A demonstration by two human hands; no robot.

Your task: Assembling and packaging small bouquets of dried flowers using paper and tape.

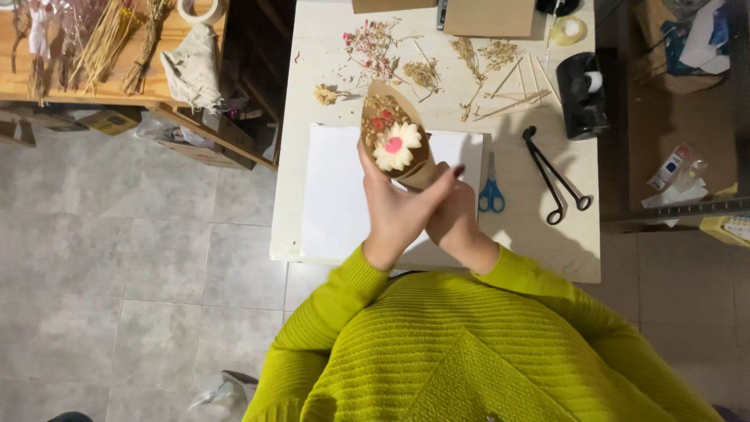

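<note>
Hands meet in the middle of the frame. Left hand (394, 207) wraps its fingers around a brown paper cone (394, 133) with a white daisy and dried flowers inside. Right hand (453, 219) sits behind it and grips the cone's bottom. Below them lies white paper (336, 195). Blue scissors (491, 191) lie just right, on the table (531, 250).

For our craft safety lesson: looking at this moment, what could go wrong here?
1. Both hands, left hand and right hand, grip the paper cone; squeezing might crush the daisy.
2. Tilted, dried bits may spill onto the white sheet.
3. The scissors lie close by the right wrist.
</note>
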